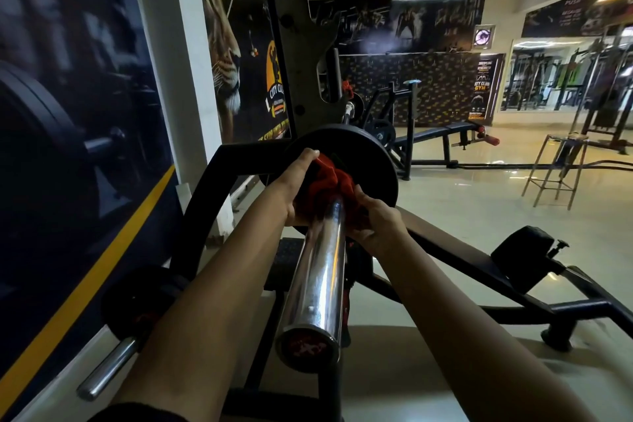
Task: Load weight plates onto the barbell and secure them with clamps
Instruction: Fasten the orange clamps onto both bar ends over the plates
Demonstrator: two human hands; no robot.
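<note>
A chrome barbell sleeve (pixel 320 271) points toward me, its end cap at the bottom centre. A black weight plate (pixel 370 161) sits on the sleeve further along. A red clamp (pixel 329 175) is around the sleeve, right against the plate. My left hand (pixel 296 181) grips the clamp from the left side and top. My right hand (pixel 375 223) grips it from the right and underneath. Both hands hide much of the clamp.
The black bench-rack frame (pixel 205 188) curves around the bar on the left. A second chrome bar (pixel 106 370) with a small black plate (pixel 144 298) lies low at left. A black bench pad (pixel 524 253) and frame lie right; a metal stool (pixel 555 168) stands beyond.
</note>
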